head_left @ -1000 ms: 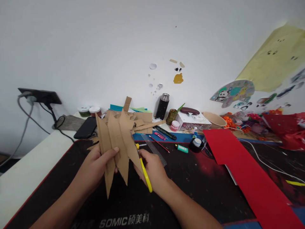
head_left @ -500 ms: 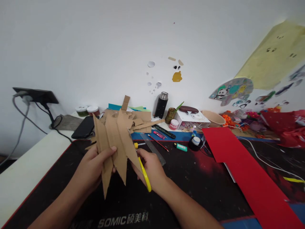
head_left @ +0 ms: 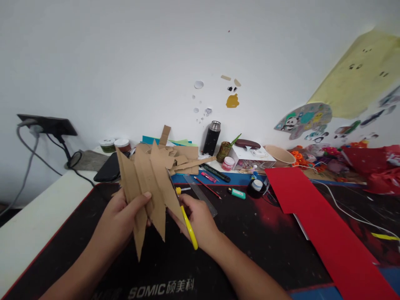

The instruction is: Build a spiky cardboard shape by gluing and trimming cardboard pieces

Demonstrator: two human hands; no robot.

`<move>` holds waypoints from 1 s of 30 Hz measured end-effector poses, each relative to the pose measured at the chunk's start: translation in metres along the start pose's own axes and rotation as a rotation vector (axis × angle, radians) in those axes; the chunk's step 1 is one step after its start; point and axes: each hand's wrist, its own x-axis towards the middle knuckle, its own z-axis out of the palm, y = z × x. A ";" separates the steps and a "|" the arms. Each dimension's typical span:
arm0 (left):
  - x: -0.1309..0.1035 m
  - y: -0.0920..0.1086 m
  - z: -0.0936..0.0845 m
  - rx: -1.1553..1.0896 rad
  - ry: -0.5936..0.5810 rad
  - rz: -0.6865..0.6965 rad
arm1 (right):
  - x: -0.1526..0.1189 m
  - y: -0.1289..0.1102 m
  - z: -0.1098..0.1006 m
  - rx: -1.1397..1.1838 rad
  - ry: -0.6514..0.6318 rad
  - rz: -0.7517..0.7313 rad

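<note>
My left hand [head_left: 129, 208] grips a brown piece of cardboard [head_left: 148, 179] cut into pointed zigzag ends, its thumb pressed on the front and the other fingers mostly behind. Yellow-handled scissors [head_left: 189, 229] are in my right hand [head_left: 198, 216], closed around the handle. Their dark blades run along the cardboard's right edge, partly hidden by it. Behind the piece lies a heap of cardboard scraps [head_left: 184, 162]. Both hands are held above the black desk mat [head_left: 243, 258].
A large red sheet [head_left: 318, 225] lies to the right. Beyond my right hand are a clear ruler [head_left: 201, 196], a red pencil [head_left: 208, 187], a green lighter [head_left: 236, 193] and a cutter knife [head_left: 215, 171]. A black flask [head_left: 211, 139] stands by the wall, and a phone [head_left: 108, 167] lies left.
The cardboard's upper part has tilted slightly to the left in my left hand. My right hand and the scissors have barely moved.
</note>
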 end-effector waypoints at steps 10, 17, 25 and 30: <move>0.001 0.006 0.003 -0.067 0.017 -0.028 | -0.002 -0.014 -0.008 -0.088 -0.004 -0.016; 0.004 -0.003 0.001 -0.065 -0.020 -0.031 | 0.001 -0.008 -0.004 -0.061 0.003 -0.024; 0.003 -0.004 0.000 -0.035 -0.009 -0.025 | 0.001 -0.007 -0.002 -0.034 0.008 -0.030; 0.004 -0.003 0.001 -0.049 -0.006 -0.031 | 0.000 -0.007 -0.001 -0.040 0.023 -0.031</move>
